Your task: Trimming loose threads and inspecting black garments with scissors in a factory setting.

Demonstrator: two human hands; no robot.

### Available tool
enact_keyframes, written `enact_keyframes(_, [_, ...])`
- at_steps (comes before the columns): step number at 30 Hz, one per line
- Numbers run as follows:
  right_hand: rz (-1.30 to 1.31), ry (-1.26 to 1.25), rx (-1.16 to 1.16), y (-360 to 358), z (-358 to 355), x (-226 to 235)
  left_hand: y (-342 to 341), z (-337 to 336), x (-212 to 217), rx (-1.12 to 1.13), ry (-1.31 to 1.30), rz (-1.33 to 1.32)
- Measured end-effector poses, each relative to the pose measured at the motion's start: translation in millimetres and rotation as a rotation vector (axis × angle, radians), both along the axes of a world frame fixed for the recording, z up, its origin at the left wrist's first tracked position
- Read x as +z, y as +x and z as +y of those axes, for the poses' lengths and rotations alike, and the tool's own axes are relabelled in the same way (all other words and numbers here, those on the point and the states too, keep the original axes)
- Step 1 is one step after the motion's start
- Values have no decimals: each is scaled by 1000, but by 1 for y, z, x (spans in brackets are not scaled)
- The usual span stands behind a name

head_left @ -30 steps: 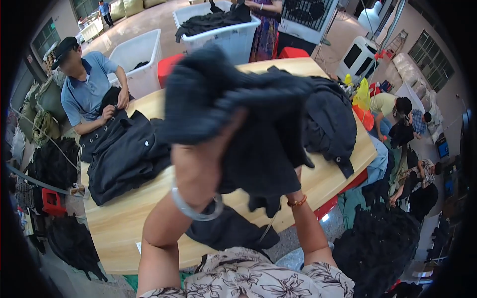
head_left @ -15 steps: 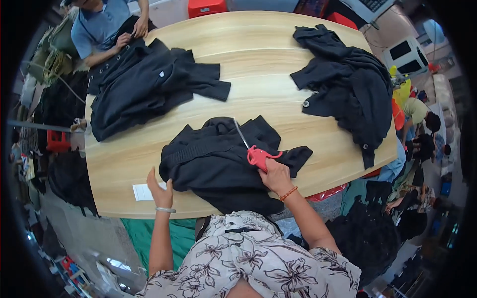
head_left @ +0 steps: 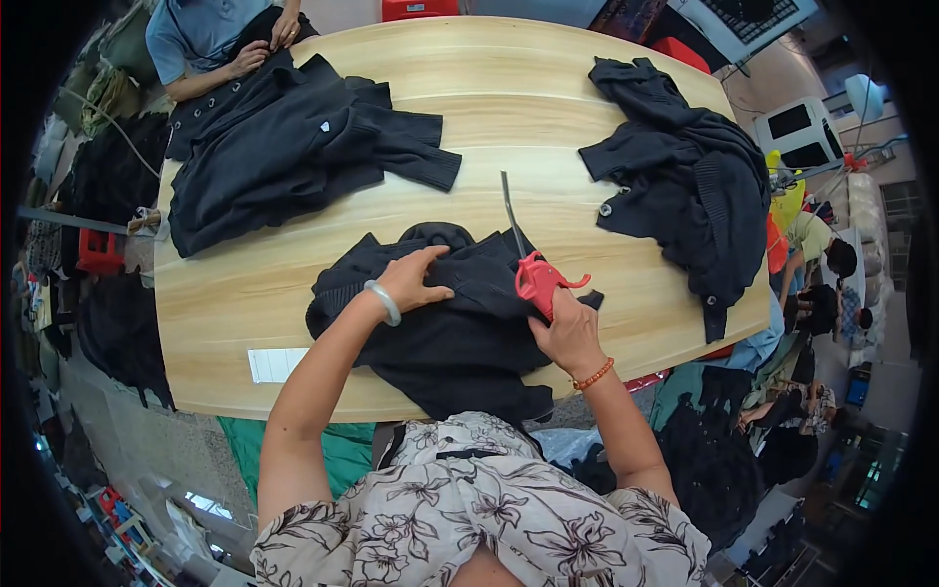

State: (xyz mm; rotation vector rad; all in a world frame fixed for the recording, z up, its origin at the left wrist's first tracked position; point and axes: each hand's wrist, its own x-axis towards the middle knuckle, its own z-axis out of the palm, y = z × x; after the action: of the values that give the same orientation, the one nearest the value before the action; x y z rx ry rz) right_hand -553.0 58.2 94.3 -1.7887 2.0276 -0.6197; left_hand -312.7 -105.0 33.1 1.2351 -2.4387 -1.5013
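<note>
My right hand (head_left: 570, 335) grips a red air blow gun (head_left: 537, 279) with a long thin metal nozzle pointing up and away from me. It is held over the right part of a dark knitted sweater (head_left: 440, 342) lying crumpled on the table in front of me. Over the sweater's upper left part is my left hand (head_left: 413, 279), its fingers apart and nothing in them. Whether its fingertips touch the fabric is hard to tell.
On the wooden table (head_left: 509, 88) lie another dark sweater (head_left: 274, 157) at far left and one (head_left: 685, 176) at right. A co-worker's hands (head_left: 264, 49) handle the far-left one's edge. A white card (head_left: 277, 365) lies near the front left edge. Dark cloth is heaped beyond both sides.
My left hand has moved right, from beside the sweater to above it. My right hand has shifted slightly right with the blow gun, its nozzle now more upright.
</note>
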Motion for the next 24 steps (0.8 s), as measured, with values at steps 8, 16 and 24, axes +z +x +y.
enact_keyframes(8, [101, -190, 85, -4, 5, 51, -23, -11, 28, -193, 571, 103])
enact_keyframes(16, [84, -141, -17, 3, 8, 29, 4, 3, 15, -38, 373, 351])
enact_keyframes(24, [105, 53, -236, -20, 0, -25, 38, 7, 141, 209, -500, 456])
